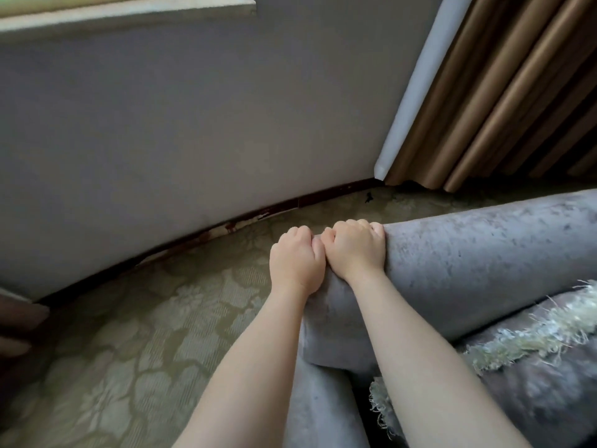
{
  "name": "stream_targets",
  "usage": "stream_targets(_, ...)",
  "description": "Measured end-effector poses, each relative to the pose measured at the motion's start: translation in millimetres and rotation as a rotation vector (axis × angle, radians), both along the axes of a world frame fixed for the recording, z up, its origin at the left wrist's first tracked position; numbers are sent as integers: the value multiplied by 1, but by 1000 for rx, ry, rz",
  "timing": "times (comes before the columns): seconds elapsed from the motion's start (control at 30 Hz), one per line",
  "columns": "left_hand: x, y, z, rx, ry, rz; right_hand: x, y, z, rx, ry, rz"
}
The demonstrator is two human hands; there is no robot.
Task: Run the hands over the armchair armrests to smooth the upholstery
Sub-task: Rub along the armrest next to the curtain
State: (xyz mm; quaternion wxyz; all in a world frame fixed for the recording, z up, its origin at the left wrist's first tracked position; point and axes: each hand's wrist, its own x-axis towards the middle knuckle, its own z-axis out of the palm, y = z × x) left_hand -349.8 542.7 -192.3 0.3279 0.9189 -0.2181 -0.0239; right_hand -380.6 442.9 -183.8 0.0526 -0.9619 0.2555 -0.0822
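Your left hand (297, 261) and right hand (355, 250) touch on the armrest (484, 253), fingers curled over its far side; judge smoothing partway, second armrest unseen

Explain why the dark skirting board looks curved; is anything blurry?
Head view: the wide-angle lens bows the skirting board; head view: light is dim and soft, without glare; head view: the fringed throw at the right edge is smeared, while the left hand and right hand on the armrest look sharp.
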Motion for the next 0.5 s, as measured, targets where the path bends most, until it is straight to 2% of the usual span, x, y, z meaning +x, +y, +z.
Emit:
stream_targets(0.17,-6,27,-5,-38,30,-5,-6,27,-3,5,29,-20)
stream_targets(0.33,4,24,-14,-67,-15,-58,4,26,-8,-2,-63,-129)
stream_targets(0.5,11,22,-17,-97,-62,-86,11,25,-9,-43,-122,-146)
